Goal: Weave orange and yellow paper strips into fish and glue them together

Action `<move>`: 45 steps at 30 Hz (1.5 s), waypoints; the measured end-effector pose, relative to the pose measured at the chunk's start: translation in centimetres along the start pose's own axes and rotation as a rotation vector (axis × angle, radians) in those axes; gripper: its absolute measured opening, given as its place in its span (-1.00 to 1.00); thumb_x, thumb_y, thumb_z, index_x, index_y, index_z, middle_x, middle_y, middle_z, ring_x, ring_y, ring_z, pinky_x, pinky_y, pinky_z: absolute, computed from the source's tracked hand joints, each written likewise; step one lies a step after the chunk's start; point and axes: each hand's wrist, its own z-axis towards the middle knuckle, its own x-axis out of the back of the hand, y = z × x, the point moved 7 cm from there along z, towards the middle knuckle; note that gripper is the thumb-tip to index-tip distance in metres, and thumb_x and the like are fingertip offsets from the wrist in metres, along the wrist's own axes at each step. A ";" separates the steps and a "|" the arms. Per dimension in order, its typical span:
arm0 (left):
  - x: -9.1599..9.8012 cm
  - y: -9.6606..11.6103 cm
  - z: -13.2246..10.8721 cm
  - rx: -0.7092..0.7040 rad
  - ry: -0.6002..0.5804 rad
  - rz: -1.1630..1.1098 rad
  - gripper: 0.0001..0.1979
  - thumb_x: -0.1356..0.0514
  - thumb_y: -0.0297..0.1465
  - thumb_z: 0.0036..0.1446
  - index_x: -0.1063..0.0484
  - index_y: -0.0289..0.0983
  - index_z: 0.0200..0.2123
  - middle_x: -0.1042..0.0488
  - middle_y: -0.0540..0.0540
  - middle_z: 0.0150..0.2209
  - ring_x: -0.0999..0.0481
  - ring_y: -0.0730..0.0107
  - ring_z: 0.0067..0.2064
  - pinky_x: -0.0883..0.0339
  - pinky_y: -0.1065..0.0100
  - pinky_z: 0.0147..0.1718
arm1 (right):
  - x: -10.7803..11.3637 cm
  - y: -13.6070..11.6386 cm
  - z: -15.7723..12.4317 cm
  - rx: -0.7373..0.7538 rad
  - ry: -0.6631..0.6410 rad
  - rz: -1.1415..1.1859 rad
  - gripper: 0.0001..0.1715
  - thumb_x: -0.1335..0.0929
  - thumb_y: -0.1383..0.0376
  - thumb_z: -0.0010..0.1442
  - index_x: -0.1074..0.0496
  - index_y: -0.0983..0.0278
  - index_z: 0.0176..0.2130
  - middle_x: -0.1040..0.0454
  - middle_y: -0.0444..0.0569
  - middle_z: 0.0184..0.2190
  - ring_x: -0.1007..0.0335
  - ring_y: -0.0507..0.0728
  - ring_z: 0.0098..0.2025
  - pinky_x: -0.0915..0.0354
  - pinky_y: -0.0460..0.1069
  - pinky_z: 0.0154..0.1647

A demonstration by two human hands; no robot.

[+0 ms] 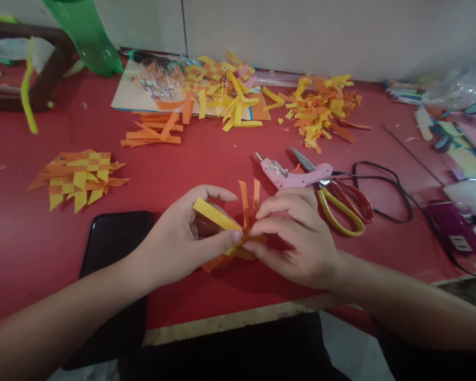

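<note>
Between my two hands, just above the red table, is a small weave of yellow and orange paper strips (214, 214). My left hand (190, 233) pinches it between thumb and fingers, with a yellow strip lying across the thumb side. My right hand (295, 235) has its fingertips closed on the other side of the weave, where two orange strips stand up. The exact crossing of the strips is partly hidden by my fingers. Beyond my right hand lie a pink glue gun (293, 177) and scissors (343, 209) with red and yellow handles.
Finished woven paper fish (81, 177) lie at left, above a black phone (117, 238). Orange strips (154, 129), yellow strips (240, 106) and a scrap heap (325, 108) sit at the back. A green bottle (89, 37) stands back left; a purple power box (456, 227) with cables is right.
</note>
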 end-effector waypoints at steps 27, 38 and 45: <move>0.5 -0.1 0.1 -0.082 0.053 0.025 -0.63 -0.44 -0.37 0.03 -0.39 -0.19 -0.13 -0.60 0.11 -0.42 -0.66 0.51 -0.39 -0.49 0.63 -0.40 | -1.2 1.9 0.3 -0.312 -0.132 0.369 -0.88 -0.48 0.27 0.15 -0.49 0.25 -0.34 -0.52 -0.13 -0.43 -0.41 0.00 -0.42 -0.31 -0.09 -0.40; 0.7 -0.5 -0.1 -0.051 0.051 0.079 -0.60 -0.44 -0.37 0.01 -0.38 -0.16 -0.11 -0.59 0.10 -0.42 -0.67 0.44 -0.38 -0.49 0.61 -0.45 | -1.2 2.3 0.2 -0.302 -0.151 0.367 -0.87 -0.39 0.33 0.20 -0.52 0.25 -0.40 -0.54 -0.15 -0.48 -0.41 0.00 -0.44 -0.33 -0.10 -0.40; 0.8 -0.3 -0.2 -0.064 0.080 0.130 -0.64 -0.42 -0.35 0.05 -0.38 -0.15 -0.11 -0.57 0.11 -0.43 -0.65 0.47 -0.42 -0.46 0.63 -0.50 | -2.0 2.4 0.3 -0.252 -0.296 0.435 -0.92 -0.38 0.36 0.21 -0.51 0.25 -0.26 -0.56 -0.14 -0.38 -0.43 -0.02 -0.41 -0.34 -0.12 -0.38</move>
